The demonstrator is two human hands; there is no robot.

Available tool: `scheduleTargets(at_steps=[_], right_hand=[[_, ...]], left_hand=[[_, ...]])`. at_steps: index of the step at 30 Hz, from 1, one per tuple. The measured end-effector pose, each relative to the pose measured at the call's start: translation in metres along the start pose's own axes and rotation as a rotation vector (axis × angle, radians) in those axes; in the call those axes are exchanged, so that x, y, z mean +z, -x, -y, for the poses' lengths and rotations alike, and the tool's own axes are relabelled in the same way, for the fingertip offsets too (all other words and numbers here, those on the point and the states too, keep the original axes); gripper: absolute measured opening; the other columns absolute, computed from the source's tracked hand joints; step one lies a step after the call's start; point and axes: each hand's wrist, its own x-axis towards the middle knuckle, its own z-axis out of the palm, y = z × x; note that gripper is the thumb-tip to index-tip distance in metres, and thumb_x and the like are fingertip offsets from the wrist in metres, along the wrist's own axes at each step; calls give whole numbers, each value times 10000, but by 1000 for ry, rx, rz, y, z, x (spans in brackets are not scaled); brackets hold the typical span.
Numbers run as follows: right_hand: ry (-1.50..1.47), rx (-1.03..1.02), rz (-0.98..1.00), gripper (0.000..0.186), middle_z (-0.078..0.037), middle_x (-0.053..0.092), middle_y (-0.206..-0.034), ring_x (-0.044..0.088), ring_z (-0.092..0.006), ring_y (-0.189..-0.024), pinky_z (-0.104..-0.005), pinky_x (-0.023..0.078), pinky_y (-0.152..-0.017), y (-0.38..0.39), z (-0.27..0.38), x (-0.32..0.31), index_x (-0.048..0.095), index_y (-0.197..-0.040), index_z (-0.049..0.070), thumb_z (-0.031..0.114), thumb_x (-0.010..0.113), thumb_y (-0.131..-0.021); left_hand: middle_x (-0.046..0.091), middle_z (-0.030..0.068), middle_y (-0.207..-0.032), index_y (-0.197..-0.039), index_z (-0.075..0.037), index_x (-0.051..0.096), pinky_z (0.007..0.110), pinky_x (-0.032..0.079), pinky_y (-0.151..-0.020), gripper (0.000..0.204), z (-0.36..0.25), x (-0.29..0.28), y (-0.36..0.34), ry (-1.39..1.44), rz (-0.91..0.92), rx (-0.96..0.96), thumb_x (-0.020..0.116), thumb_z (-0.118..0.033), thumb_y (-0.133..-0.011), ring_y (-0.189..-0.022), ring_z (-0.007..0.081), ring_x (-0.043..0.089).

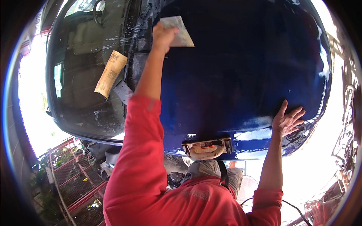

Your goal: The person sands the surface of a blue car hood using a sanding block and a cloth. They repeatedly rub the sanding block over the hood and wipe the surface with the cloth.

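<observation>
My left hand (163, 37) reaches far across the blue car hood (226, 75), close to the windshield's base. Its fingers close on the edge of a flat, pale grey-beige plate (180, 34) that looks like a spreader. The plate is over the hood's far left part; whether it touches the paint I cannot tell. With fingers spread, my right hand (287, 121) rests at the hood's near right edge, holding nothing. Between my arms, a hand sanding block (205, 148) with a cream handle and clamped ends lies on the hood's near edge.
A curled tan sheet of sandpaper (111, 73) lies on the dusty windshield (83, 75), beside a small grey sheet (122, 92). Red metal grating (75, 177) is at lower left. A black cable (296, 209) runs at lower right. My body stands against the car's near side.
</observation>
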Motion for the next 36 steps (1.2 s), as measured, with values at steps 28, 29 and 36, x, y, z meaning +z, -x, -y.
scheduleTargets(at_steps=[28,29,36], right_hand=[[-66,-26,54,1143,-162,111,-1773,64,-517,-1600,-689,109,-1258,1,3,-12,182,-1697,87,917,288,-918],[-58,-23,52,1142,-161,111,-1774,64,-516,-1600,-688,108,-1259,2,3,-12,182,-1697,87,916,288,-918],[-67,-17,60,1126,-146,107,-1777,58,-512,-1602,-686,104,-1260,2,3,-13,192,-1696,91,905,297,-925]], left_hand=[[772,154,-1117,-1177,-53,741,431,607,-878,431,-25,55,67,53,-61,29,733,20,-752,-1018,284,762],[772,163,-1119,-1177,-49,738,429,601,-897,434,-26,70,57,19,-70,35,749,0,-746,-1038,295,760],[758,211,-1123,-1193,-61,739,491,623,-887,405,-45,74,51,-152,-134,23,681,-94,-793,-1066,365,751]])
